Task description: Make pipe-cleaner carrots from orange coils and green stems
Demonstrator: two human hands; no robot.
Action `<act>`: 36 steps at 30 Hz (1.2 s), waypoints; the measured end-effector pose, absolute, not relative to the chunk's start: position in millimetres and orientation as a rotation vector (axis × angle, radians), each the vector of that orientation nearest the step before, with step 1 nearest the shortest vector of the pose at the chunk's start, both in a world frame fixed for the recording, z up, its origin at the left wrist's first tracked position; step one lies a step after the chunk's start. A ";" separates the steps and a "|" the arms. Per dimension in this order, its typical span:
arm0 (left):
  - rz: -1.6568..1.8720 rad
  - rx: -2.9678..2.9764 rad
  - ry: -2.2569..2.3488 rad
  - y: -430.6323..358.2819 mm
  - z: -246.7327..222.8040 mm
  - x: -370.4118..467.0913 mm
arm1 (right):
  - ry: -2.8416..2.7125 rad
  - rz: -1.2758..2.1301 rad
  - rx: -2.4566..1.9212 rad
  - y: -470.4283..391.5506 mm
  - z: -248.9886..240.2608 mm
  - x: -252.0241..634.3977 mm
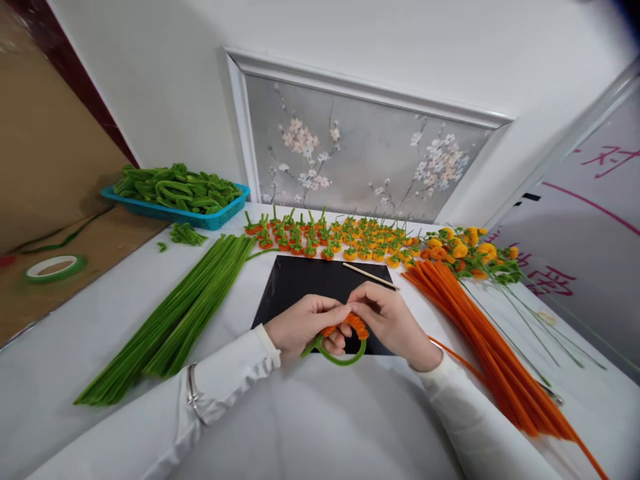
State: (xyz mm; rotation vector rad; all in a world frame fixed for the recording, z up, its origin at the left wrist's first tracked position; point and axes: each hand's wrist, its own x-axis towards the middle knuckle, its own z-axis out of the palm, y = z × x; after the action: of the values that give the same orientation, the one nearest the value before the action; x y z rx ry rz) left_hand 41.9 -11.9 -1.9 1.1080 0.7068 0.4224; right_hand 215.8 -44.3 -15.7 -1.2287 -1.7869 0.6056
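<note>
My left hand [313, 323] and my right hand [387, 317] meet above the black mat [310, 277], fingertips pinched together. Between them is a ring-shaped piece: a green pipe cleaner [345, 362] bent into a loop, with a coiled orange pipe cleaner [357, 325] around its upper part. Both hands are closed on it; the exact point of the pinch is hidden by the fingers. On the mat's far right edge lies a thin wooden stick [370, 275].
Left lie long green pipe cleaners [175, 320]; right, orange ones [480, 340]. Small orange-and-yellow flowers [350, 240] stand in rows behind the mat. A blue basket [220, 217] holds green pieces, near green tape [55, 268]. Finished-looking yellow flowers [460, 250] lie far right.
</note>
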 end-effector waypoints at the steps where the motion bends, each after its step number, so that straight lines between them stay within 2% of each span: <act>1: 0.418 1.081 0.714 -11.3 -2.3 41.6 | -1.797 0.577 -1.238 -44.0 -17.0 214.9; 7: 0.333 0.976 0.654 -6.9 -3.1 38.2 | -1.725 0.421 -1.318 -42.0 -20.5 218.2; 21: 0.315 1.045 0.742 -0.2 -0.9 33.5 | -1.549 0.312 -1.420 -35.1 -18.2 256.7; 25: 0.370 1.157 0.756 2.4 -3.9 32.7 | -1.738 0.221 -1.464 -38.2 -15.4 256.7; 31: 0.368 1.437 0.698 2.8 -4.6 30.3 | -2.142 -0.306 -1.387 -48.7 -5.9 225.6; 36: 0.365 1.605 0.728 0.0 0.1 32.4 | -2.243 -0.151 -1.379 -47.8 -17.3 212.8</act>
State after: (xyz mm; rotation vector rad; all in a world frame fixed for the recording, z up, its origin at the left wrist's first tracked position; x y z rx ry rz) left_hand 32.4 0.0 0.1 1.6053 0.7276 0.3646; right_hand 212.8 -47.8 -17.3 -1.3788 -2.2428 -0.1512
